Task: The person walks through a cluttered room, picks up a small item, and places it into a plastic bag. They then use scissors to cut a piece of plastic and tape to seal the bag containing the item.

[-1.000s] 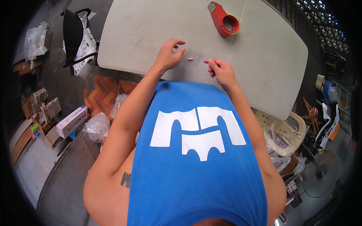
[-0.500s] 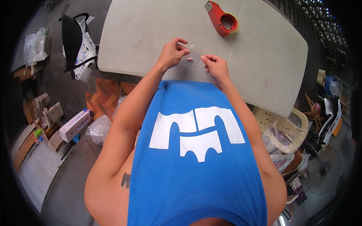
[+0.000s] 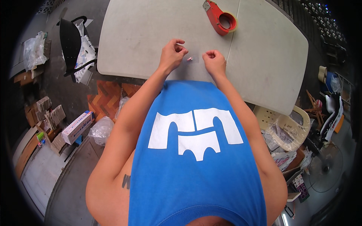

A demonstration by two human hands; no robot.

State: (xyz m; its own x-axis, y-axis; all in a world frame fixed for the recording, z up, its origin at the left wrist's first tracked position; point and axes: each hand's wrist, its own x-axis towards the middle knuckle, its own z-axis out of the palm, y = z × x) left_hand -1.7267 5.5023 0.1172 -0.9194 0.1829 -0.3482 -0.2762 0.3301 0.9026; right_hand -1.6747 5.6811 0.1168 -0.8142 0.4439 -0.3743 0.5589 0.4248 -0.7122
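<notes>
The table [image 3: 143, 34] carries everything here; a red tape dispenser [image 3: 221, 18] lies at its far edge, well apart from the hands. Near the table's front edge the left hand [image 3: 171, 55] and right hand [image 3: 213, 62] sit near each other, both curled as if pinching, with a tiny pink piece [image 3: 190, 58] between them. Working it well likely calls for keeping both pinches low over the table so the piece cannot drop. Whether either hand really grips anything, I cannot tell; the piece is too small to identify, and any clear strip across it is unclear.
</notes>
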